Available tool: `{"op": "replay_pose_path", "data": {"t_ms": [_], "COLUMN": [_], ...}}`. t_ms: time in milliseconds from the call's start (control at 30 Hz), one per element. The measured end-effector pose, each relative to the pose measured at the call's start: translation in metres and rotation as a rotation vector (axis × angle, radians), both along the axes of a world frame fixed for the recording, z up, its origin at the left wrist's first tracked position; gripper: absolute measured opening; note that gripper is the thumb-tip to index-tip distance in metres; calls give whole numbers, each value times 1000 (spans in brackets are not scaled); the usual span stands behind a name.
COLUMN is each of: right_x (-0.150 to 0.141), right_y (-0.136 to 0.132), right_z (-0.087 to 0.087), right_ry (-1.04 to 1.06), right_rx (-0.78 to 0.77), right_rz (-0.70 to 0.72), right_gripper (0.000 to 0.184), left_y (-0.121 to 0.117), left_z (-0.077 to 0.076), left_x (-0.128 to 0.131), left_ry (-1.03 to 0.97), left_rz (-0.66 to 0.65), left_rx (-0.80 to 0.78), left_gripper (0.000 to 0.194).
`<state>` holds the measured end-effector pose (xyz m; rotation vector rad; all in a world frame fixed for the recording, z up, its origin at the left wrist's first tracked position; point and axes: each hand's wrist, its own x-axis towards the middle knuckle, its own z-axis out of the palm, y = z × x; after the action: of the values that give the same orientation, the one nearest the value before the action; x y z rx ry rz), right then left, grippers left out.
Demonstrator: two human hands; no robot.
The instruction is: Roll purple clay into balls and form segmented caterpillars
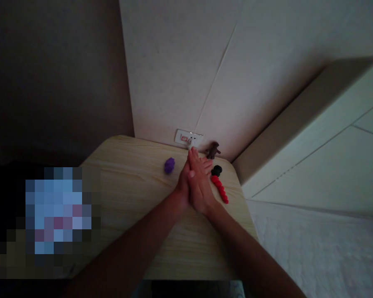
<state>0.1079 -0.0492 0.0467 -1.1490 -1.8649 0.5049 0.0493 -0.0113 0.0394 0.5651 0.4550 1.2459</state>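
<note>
My right hand (pixel 200 187) lies palm to palm against my left hand (pixel 183 182) over the table, its fingers stretched out. The left hand's fingers are also straight, partly covered by the right, with some tips showing past it. Whatever may be between the palms is hidden. Left of the hands sits a purple lump (pixel 169 165) that looks like modelling clay. Close by on the right are a black lump (pixel 216 170) and a red row of small joined balls (pixel 220 189). A small dark brown figure (pixel 213 150) stands behind them near the wall.
The pale wooden table (pixel 136 165) has rounded back corners and meets the wall. A wall socket (pixel 182 136) with a white plug is just behind the hands. A white cabinet-like panel (pixel 313 157) rises on the right. A blurred-out patch (pixel 57 211) covers the left side.
</note>
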Motion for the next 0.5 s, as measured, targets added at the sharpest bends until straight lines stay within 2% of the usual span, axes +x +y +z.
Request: {"op": "replay_pose_path", "data": {"t_ms": [67,133,200,267,367,433,500], "right_x": [14,20,15,2,-15,-15,-6], "right_y": [27,38,28,4,-19,-10,11], "right_z": [-3,-6,-9,-11,-7,-2,2], "right_ry": [-139,-225,-253,-249,-225,-176,-130], "right_rx": [35,24,2,1,69,81,69], "right_rz": [-98,-149,-110,6,148,117,5], "right_gripper": [78,81,80,76,74,73,72], "left_y": [-6,-6,1,9,12,5,-2], "left_z": [5,11,13,9,-1,-6,-4], "left_x": [3,-2,-14,-26,-28,-19,-9], "left_ry": [-74,-128,-119,-76,-47,-49,-61], "left_rz": [-45,-98,-117,-118,-74,-20,-10], "left_rx": [13,-20,-87,-124,-19,68,93], "left_gripper": [54,58,65,72,75,67,60]}}
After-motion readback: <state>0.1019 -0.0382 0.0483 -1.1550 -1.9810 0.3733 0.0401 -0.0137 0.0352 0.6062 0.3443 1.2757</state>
